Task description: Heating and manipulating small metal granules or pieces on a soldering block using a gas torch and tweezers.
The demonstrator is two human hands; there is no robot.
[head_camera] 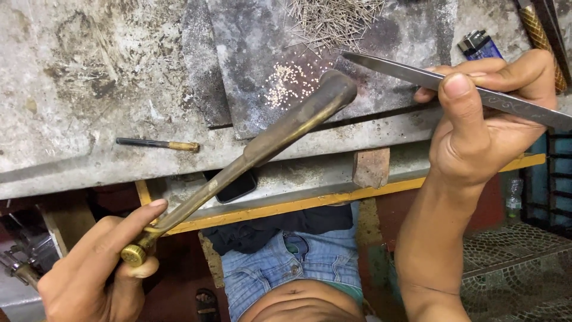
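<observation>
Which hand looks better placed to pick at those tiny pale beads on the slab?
Probably the right hand. It holds the long tweezers, whose tip lies just beside the small pale beads. The left hand is low, below the bench, gripping the brass torch by its far end.

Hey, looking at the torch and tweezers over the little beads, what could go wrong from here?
The brass torch, held in the left hand, points its nozzle at the tiny pale beads; a gust from it might scatter them. The blue lighter lies close by on the slab, which seems risky near heat. The right hand pinches long tweezers, whose tip could knock the thin pins.
</observation>
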